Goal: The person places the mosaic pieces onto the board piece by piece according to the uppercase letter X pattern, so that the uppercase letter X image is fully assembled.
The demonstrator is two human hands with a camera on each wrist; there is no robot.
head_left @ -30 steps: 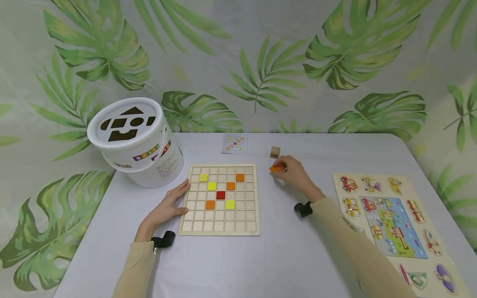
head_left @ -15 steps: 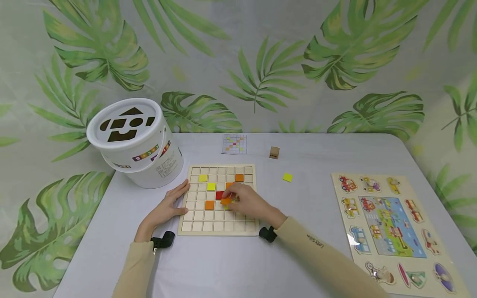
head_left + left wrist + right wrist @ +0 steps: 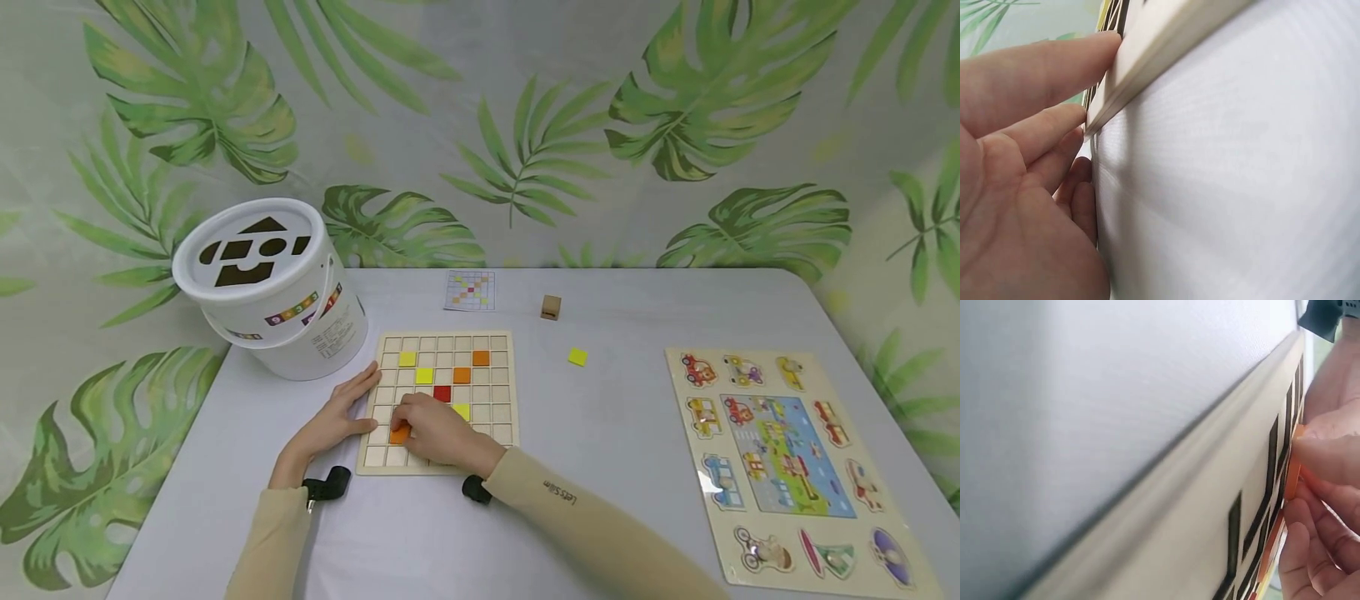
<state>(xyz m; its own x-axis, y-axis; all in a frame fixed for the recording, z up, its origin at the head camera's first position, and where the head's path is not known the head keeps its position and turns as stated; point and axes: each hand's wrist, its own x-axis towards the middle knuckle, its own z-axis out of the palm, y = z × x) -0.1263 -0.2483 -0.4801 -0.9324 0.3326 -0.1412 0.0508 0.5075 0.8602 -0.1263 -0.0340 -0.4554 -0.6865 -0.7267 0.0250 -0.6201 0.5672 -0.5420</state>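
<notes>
On the table lies a square wooden grid board [image 3: 501, 390]. Beside its left edge, my left hand [image 3: 330, 423] rests with fingers extended; its fingertips touch the rim, as the left wrist view also shows. Over the lower left of the grid, my right hand [image 3: 438, 429] pinches an orange tile [image 3: 400, 435] between thumb and fingers. In the right wrist view that orange tile [image 3: 1294, 472] stands at the board's surface; whether it is fully seated I cannot tell. Tiles in the grid include a red tile [image 3: 442, 393], yellow tiles [image 3: 424, 376] and orange tiles [image 3: 462, 376]. My right hand hides some cells.
A loose yellow tile [image 3: 577, 357] and a small wooden block [image 3: 551, 307] lie right of the board. Behind it is a printed pattern card [image 3: 470, 291]. A white lidded bucket [image 3: 322, 333] stands back left, a vehicle picture puzzle [image 3: 678, 417] at the right.
My right hand has carried the orange tile from right of the board across to the grid's lower left. The loose yellow tile is now uncovered. My left hand stays in place.
</notes>
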